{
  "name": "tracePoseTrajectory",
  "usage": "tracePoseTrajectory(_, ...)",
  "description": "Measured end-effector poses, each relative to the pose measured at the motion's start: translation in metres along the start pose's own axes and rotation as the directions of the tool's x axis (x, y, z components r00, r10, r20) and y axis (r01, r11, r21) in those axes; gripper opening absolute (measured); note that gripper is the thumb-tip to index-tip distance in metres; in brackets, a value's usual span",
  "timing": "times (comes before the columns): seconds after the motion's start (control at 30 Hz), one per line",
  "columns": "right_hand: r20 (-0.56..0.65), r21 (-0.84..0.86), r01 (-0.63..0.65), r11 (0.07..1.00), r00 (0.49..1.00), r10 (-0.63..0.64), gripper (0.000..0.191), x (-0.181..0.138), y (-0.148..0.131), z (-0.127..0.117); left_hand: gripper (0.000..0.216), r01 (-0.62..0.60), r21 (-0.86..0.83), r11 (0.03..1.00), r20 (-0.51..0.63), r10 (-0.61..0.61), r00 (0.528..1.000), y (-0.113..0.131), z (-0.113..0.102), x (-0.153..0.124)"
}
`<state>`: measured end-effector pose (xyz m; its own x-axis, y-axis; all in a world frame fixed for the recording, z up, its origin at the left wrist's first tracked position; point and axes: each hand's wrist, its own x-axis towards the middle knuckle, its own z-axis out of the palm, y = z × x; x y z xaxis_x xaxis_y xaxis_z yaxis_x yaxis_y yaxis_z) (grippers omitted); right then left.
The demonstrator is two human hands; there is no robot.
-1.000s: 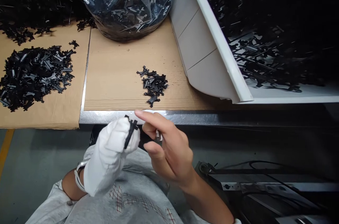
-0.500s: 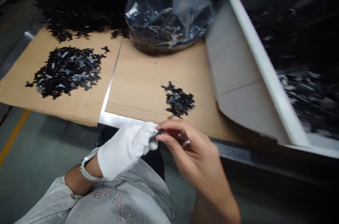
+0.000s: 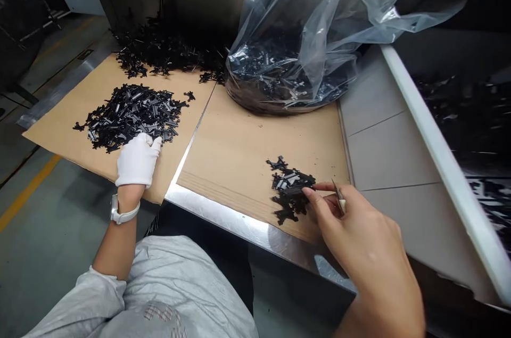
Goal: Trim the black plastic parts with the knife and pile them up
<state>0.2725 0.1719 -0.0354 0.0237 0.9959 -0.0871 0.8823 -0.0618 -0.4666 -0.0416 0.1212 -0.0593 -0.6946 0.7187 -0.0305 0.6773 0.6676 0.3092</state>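
At the near edge of the large pile of small black plastic parts (image 3: 136,109) is my left hand (image 3: 138,159), in a white glove. Its fingers are curled against the parts, and what they hold is hidden. My right hand (image 3: 351,215), bare, reaches over a smaller pile of the same black parts (image 3: 291,186). Thumb and forefinger come together at that pile's right edge; whether a part is between them I cannot make out. A small pointed knife (image 3: 340,198) is tucked in the fingers of this hand.
Cardboard sheets (image 3: 239,141) cover the metal-edged table (image 3: 223,213). A clear plastic bag (image 3: 295,77) of black parts stands at the back, beside another dark heap of parts (image 3: 167,53). A pale box wall (image 3: 395,141) rises on the right.
My hands have come apart from working together on a small dark part. The left has moved to the large pile, the right to the smaller one. The whole view has shifted.
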Motion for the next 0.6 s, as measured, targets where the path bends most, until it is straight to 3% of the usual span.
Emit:
tracePoseTrajectory(0.1, -0.079, 0.115, 0.056, 0.992, 0.996, -0.047, 0.026, -0.012, 0.008, -0.009, 0.033, -0.034, -0.085, 0.996, -0.048, 0.03, 0.998, -0.004, -0.004, -0.004)
tracePoseTrajectory(0.17, -0.124, 0.261, 0.178, 0.949, 0.981, -0.15, 0.021, -0.021, 0.008, -0.013, 0.029, -0.159, -0.109, 0.981, -0.176, 0.138, 0.975, -0.002, -0.007, -0.013)
tracePoseTrajectory(0.27, -0.156, 0.46, 0.352, 0.815, 0.936, -0.316, 0.015, -0.035, -0.006, -0.009, 0.017, -0.499, -0.112, 0.859, -0.338, 0.44, 0.832, 0.014, -0.011, -0.042)
tracePoseTrajectory(0.37, -0.151, 0.514, 0.479, 0.711, 0.867, -0.475, 0.019, -0.043, -0.027, 0.005, 0.012, -0.74, -0.184, 0.647, -0.233, 0.703, 0.672, 0.036, -0.011, -0.075)
tracePoseTrajectory(0.43, -0.113, 0.516, 0.544, 0.662, 0.809, -0.577, 0.017, -0.043, -0.035, 0.015, 0.014, -0.769, -0.258, 0.585, -0.12, 0.77, 0.626, 0.047, -0.009, -0.089)
tracePoseTrajectory(0.53, -0.098, 0.553, 0.569, 0.609, 0.77, -0.63, 0.009, -0.044, -0.034, 0.021, 0.008, -0.645, -0.471, 0.602, -0.016, 0.725, 0.689, 0.055, -0.002, -0.099)
tracePoseTrajectory(0.6, -0.169, 0.6, 0.541, 0.59, 0.806, -0.567, 0.008, -0.048, -0.03, 0.022, 0.015, -0.4, -0.705, 0.586, 0.04, 0.595, 0.802, 0.059, 0.004, -0.103)
